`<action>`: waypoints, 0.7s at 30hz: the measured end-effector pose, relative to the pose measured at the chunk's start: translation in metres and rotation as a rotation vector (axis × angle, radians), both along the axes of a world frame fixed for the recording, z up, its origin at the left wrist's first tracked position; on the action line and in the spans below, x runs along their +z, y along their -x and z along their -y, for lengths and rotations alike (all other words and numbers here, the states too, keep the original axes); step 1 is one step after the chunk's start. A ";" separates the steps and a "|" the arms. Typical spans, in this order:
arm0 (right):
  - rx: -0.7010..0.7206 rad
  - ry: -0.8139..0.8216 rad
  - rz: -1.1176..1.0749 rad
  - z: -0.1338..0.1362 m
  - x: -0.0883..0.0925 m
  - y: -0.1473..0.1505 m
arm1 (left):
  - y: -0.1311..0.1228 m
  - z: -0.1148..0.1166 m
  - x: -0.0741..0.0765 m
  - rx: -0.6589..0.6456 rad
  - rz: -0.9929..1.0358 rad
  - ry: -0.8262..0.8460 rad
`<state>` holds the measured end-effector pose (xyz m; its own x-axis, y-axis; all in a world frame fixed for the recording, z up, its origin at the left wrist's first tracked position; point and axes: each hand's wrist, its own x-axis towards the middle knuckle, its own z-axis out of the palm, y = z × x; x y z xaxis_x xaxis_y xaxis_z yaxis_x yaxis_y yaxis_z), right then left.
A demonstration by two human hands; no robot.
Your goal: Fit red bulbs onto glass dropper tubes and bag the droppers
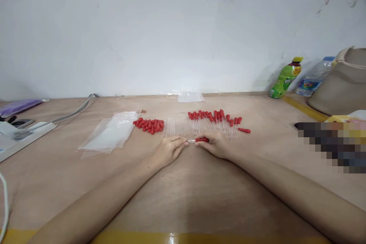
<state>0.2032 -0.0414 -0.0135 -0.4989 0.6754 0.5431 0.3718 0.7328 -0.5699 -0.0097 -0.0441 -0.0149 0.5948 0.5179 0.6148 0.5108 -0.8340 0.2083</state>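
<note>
Between my two hands, near the table's middle, is a clear glass dropper tube (pixel 191 141) with a red rubber bulb (pixel 202 140) at its right end. My left hand (pixel 170 149) pinches the tube, whose far part is hidden by the fingers. Closed around the bulb is my right hand (pixel 214 145). Just beyond lie a row of bare glass tubes (pixel 176 126) and, on the right, several droppers with red bulbs fitted (pixel 214 116). A pile of loose red bulbs (pixel 150 125) rests left of the tubes; one single red bulb (pixel 244 130) lies at the right.
Clear plastic bags (pixel 111 131) lie at left, and another bag (pixel 190 97) by the wall. A power strip (pixel 25 137) with a grey cable (pixel 74 112) is far left. A green bottle (pixel 286 78), a clear bottle (pixel 314 78) and a beige container (pixel 340 80) stand back right.
</note>
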 end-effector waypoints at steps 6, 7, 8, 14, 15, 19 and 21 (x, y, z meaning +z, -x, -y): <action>-0.086 0.281 -0.339 -0.019 0.029 -0.014 | 0.001 0.002 0.008 0.091 0.027 0.112; -0.132 0.329 -0.404 -0.027 0.035 -0.020 | 0.001 0.003 0.009 0.105 0.026 0.127; -0.184 0.350 -0.451 -0.036 0.042 -0.027 | 0.001 0.003 0.009 0.113 0.024 0.140; -0.629 0.274 -0.015 -0.093 0.057 -0.048 | 0.000 0.002 0.008 0.115 -0.012 0.186; -0.685 0.245 0.085 -0.099 0.054 -0.047 | 0.000 0.002 0.008 0.110 -0.017 0.186; -0.778 0.182 0.288 -0.114 0.037 -0.038 | 0.001 0.002 0.008 0.104 -0.030 0.190; -0.792 0.174 0.322 -0.114 0.033 -0.036 | 0.001 0.003 0.009 0.103 -0.036 0.192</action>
<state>0.2393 0.0727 0.0190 0.0415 0.9487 0.3133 0.8972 0.1026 -0.4296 -0.0107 -0.0469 -0.0064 0.5527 0.6825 0.4783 0.6010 -0.7240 0.3385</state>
